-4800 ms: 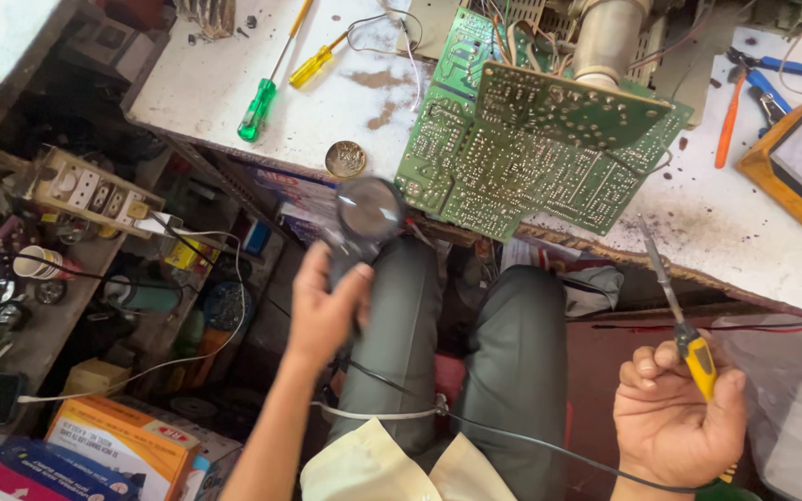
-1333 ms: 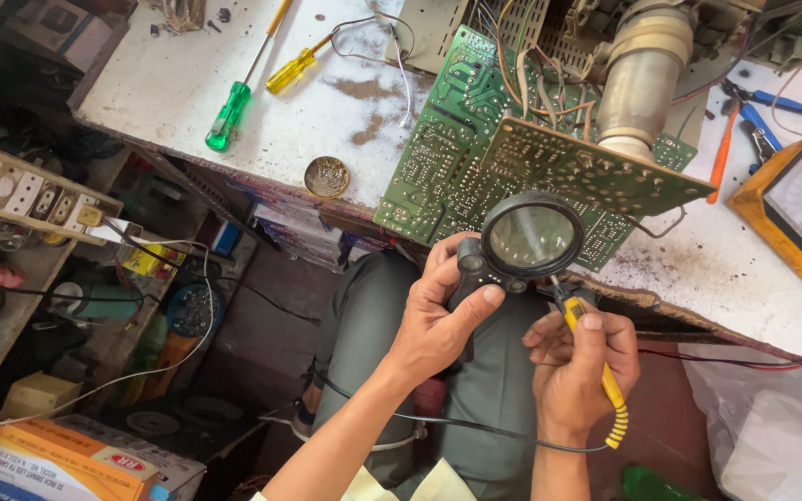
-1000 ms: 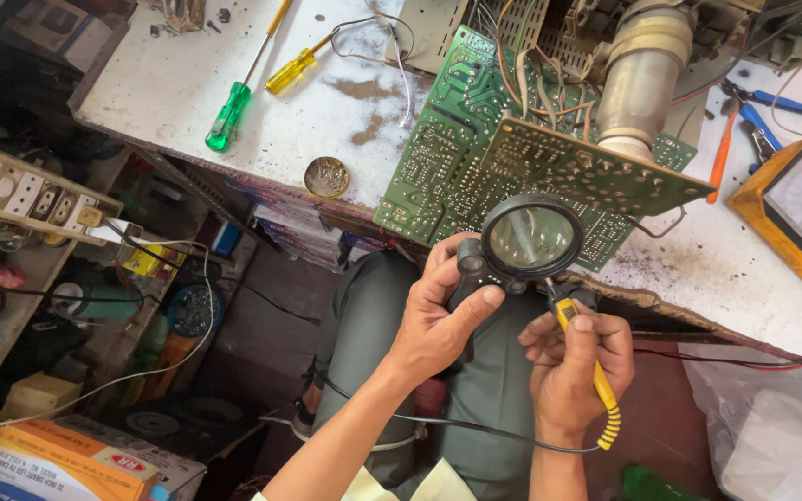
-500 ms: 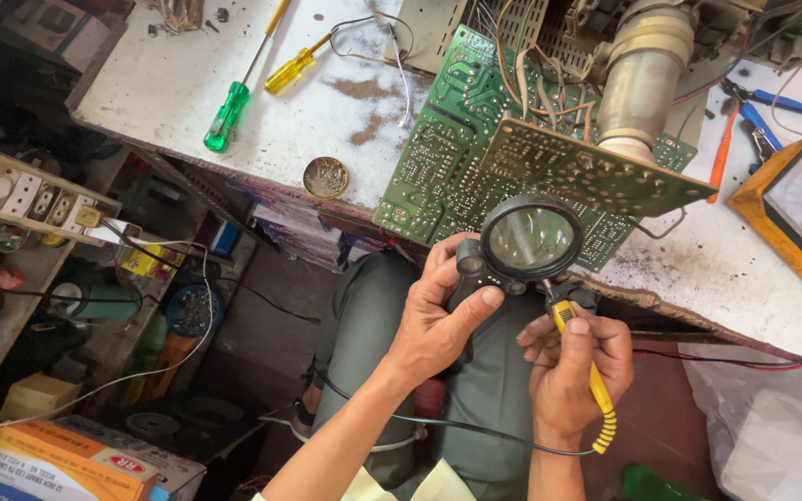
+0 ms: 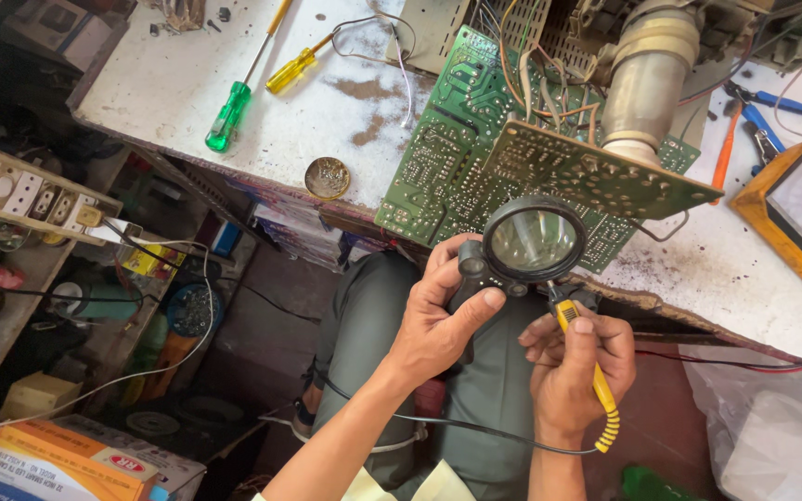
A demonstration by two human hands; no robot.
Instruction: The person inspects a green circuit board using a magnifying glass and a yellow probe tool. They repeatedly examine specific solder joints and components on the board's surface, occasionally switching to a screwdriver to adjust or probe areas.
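Note:
My left hand (image 5: 438, 320) grips the black handle of a round magnifier (image 5: 531, 243) and holds its lens over the near edge of the green circuit boards (image 5: 475, 158). My right hand (image 5: 573, 366) is closed around a yellow-handled tool (image 5: 596, 376) whose tip points up toward the magnifier; the tip itself is hidden behind the lens rim. A thin black cable (image 5: 457, 425) runs across my lap below both wrists. A smaller board (image 5: 596, 172) sits tilted on top of the big one, under a grey tube neck (image 5: 647, 79).
On the white bench lie a green screwdriver (image 5: 227, 116), a yellow screwdriver (image 5: 291, 70), a round brass tin (image 5: 327, 177), blue-handled pliers (image 5: 765, 116) and a yellow meter (image 5: 795, 213). A socket strip (image 5: 34, 195) and cluttered boxes fill the left; a plastic bag (image 5: 772, 436) lies right.
My left hand has lifted the magnifier from my knee up to the boards. My right hand has come in from the right with the tool, and both have held nearly still for the last second.

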